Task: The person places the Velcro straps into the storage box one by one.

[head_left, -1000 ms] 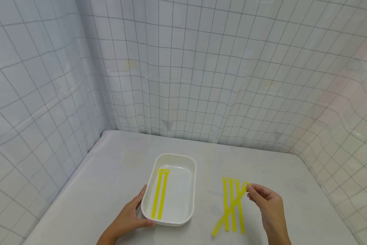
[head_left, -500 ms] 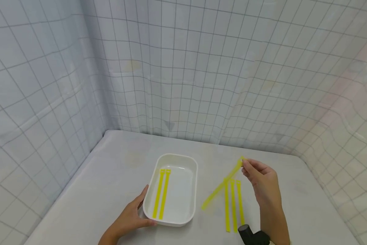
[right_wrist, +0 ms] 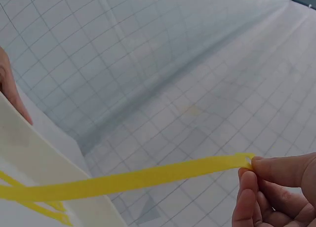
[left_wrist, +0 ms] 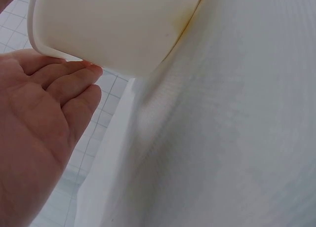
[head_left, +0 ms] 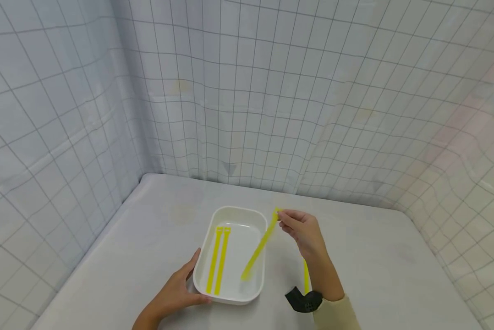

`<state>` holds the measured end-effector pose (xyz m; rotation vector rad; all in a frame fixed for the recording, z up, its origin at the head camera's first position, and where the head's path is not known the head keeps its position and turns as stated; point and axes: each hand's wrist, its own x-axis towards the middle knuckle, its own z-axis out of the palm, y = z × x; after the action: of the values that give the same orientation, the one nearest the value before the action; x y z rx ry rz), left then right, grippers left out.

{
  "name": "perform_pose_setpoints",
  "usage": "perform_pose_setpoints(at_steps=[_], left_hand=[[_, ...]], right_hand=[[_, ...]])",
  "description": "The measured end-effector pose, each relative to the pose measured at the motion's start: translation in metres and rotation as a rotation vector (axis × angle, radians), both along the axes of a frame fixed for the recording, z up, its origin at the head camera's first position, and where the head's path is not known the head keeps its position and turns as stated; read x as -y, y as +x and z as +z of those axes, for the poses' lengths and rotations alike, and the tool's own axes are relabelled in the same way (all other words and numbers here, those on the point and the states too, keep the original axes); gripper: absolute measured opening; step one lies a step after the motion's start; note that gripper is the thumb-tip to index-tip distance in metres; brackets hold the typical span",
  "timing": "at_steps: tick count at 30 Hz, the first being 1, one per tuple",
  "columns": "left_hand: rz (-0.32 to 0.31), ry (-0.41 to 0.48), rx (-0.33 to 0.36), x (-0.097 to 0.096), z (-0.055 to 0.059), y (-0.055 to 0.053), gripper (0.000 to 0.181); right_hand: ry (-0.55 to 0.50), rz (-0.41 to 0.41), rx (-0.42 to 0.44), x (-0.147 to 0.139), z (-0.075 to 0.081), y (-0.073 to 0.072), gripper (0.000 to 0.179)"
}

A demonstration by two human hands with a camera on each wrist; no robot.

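A white rectangular tray (head_left: pixel 234 256) with rounded corners stands on the table. My left hand (head_left: pixel 174 288) holds its near left corner, thumb at the front rim and fingers along the left side; the left wrist view shows those fingers against the tray's wall (left_wrist: pixel 113 34). Two yellow cable straps (head_left: pixel 214 261) with slotted heads lie side by side inside, on the left. Between thumb and fingertips, my right hand (head_left: pixel 306 233) pinches another yellow cable strap (head_left: pixel 258 250) by its slotted head (right_wrist: pixel 247 160). That strap slants down over the tray's right half, its lower end blurred.
Part of a yellow strap (head_left: pixel 306 277) shows on the white table (head_left: pixel 379 261), right of the tray; my right forearm hides the straps beside it. A black device (head_left: pixel 304 301) sits at my right wrist. Grid-patterned curtains (head_left: pixel 247 114) enclose the table's back and sides.
My right hand has lifted a strap off the group on the table and carried it left, from above the other straps to over the tray. My left hand stays at the tray's corner.
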<state>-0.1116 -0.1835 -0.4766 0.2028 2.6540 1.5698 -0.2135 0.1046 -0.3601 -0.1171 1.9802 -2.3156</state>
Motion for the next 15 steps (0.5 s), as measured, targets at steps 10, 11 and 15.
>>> perform_pose_setpoints(at_steps=[10,11,15], left_hand=[[-0.005,0.003,-0.013,0.001,0.000,0.001,0.119],[-0.007,0.006,-0.013,0.001,0.001,0.001,0.119],[-0.009,0.018,-0.010,0.001,0.002,0.001,0.120]], right_hand=[[0.027,0.104,0.079,0.033,-0.031,-0.009,0.018],[0.032,0.112,0.086,0.036,-0.033,-0.008,0.018],[0.054,0.151,0.100,0.044,-0.039,-0.007,0.023]])
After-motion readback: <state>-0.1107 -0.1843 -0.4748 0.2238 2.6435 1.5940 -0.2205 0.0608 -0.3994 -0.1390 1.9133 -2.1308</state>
